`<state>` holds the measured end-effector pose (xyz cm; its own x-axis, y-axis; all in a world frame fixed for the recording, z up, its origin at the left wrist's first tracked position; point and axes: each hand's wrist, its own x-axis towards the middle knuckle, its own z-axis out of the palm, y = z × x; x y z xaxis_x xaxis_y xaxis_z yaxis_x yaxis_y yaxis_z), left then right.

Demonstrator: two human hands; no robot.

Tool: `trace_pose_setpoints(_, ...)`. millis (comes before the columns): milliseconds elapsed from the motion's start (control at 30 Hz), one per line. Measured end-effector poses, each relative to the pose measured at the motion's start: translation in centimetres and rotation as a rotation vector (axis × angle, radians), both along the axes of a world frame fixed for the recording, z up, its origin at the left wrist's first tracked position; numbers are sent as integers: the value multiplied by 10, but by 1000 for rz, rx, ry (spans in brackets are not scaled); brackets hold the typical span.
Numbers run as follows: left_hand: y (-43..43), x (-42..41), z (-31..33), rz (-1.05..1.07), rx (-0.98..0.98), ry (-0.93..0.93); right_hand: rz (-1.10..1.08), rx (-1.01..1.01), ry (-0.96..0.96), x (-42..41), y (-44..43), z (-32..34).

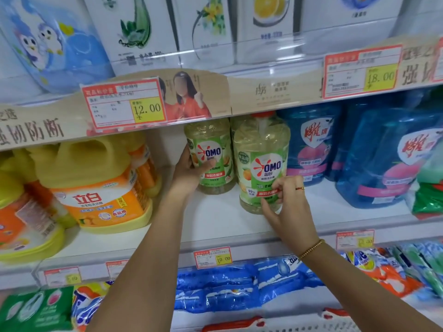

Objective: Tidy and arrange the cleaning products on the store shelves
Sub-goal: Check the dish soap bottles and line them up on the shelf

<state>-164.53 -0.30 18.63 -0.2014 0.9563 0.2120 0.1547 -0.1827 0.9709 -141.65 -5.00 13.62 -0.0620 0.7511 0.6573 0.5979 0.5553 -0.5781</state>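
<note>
While reaching onto the shelf [215, 225] at frame centre, gripping two upright bottles: the left bottle [212, 154] with the left hand [188, 172], wrapped round its label; the right bottle [262, 164] with the right hand [286, 207], curled low on its label. Standing just beside each other, long axes vertical, the right one lower in frame, probably nearer the shelf lip. Likely next: sliding the left bottle forward, level with its neighbour.

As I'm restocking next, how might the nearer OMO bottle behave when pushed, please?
The nearer bottle looks full, so probably heavy. Being tall, it may tip if pushed high. Its smooth plastic could slip in the right hand.
</note>
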Motion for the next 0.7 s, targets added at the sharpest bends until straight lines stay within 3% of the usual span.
trace_pose_setpoints(200,-18,15,-6,199,-50,96,75,-79,-25,10,-7,7)
trace_pose_setpoints(333,-88,59,6,403,211,392,226,-118,-199,54,-29,19)
trace_pose_setpoints(467,-144,135,15,105,349,403,202,-145,-402,123,-68,37)
trace_pose_setpoints(633,-181,257,-40,-272,303,619,90,-532,-562,244,-121,21)
trace_pose_setpoints(700,-201,308,-82,-445,186,648,-12,-709,-555,295,-149,2)
